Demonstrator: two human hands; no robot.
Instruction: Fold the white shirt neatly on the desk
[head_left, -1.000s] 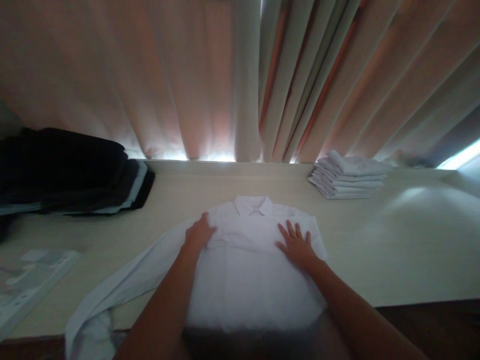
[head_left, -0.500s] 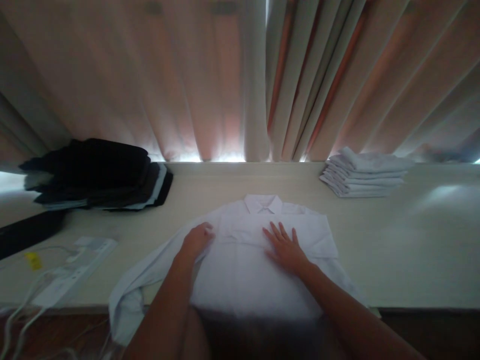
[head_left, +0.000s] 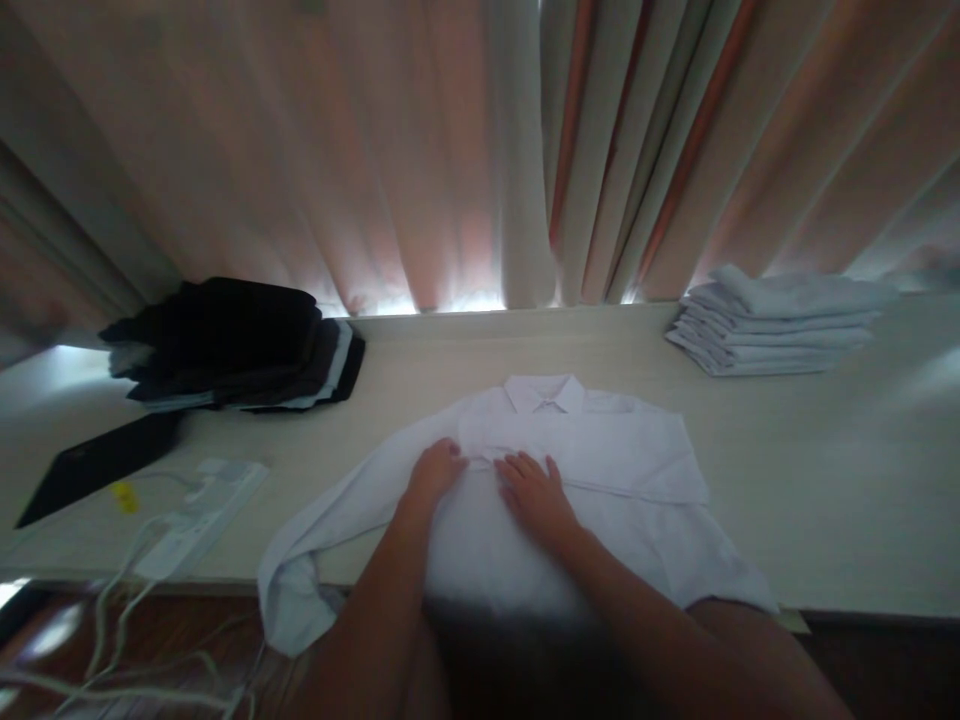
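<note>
A: What is changing over this last second?

B: The two hands are coming together. A second ago the right hand (head_left: 536,492) was lying flat out near the right shoulder of the shirt (head_left: 600,470), well apart from the left hand (head_left: 435,472). Now it is lying just beside the left, near the middle of the chest.

A: Is either hand gripping the cloth?

B: The right is spread open, palm down, holding nothing. The left is curled, fingertips (head_left: 454,455) pressing into a crease; I cannot tell whether it is pinching fabric.

A: And where is the shirt lying?

B: Face up on the surface (head_left: 825,480), collar (head_left: 545,392) pointing at the curtain (head_left: 450,150), hem hanging over the near edge. The left sleeve (head_left: 330,530) is trailing off toward the near left corner.

A: What does the shift suggest?

B: I judge the right hand is sweeping inward, flattening the chest.

A: Anything else around?

B: A white stack (head_left: 780,320) far right, a dark stack (head_left: 232,345) far left, and a power strip (head_left: 202,505) with cables.
</note>
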